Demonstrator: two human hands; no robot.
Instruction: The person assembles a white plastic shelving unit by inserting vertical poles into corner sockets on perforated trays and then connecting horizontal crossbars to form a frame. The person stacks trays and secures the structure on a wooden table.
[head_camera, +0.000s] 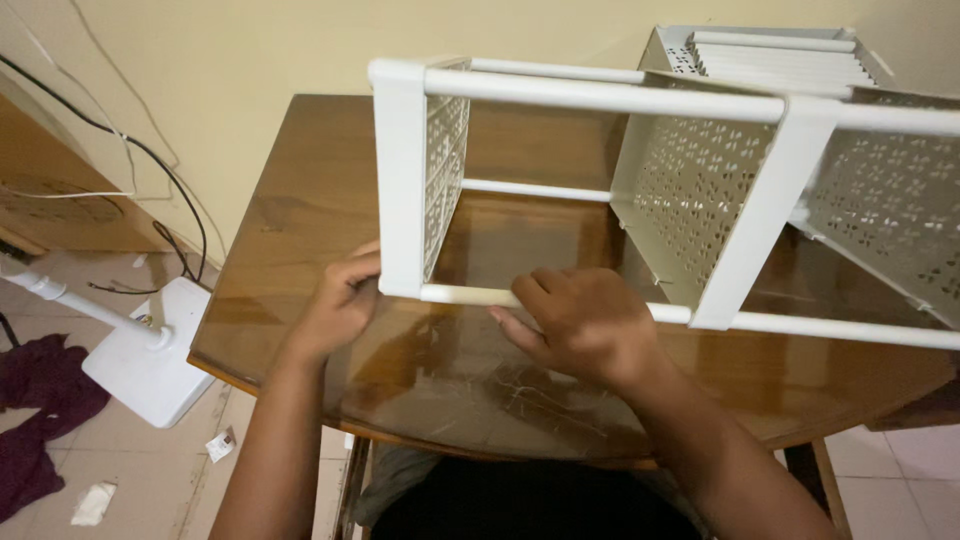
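A white plastic shelf rack (600, 98) lies on its side on the brown wooden table (290, 230), with white tubes joining perforated shelf panels. My left hand (338, 305) grips the lower corner of the rack's left end panel (402, 190). My right hand (580, 320) is closed around the lower white tube (465, 294) just right of that corner. A perforated shelf panel (690, 190) stands in the middle of the rack.
A stack of loose white tubes rests on a perforated panel (770, 55) at the table's back right. A white fan base (150, 350) stands on the tiled floor at left, with dark cloth (35, 400) and black cables (150, 170) near the wall.
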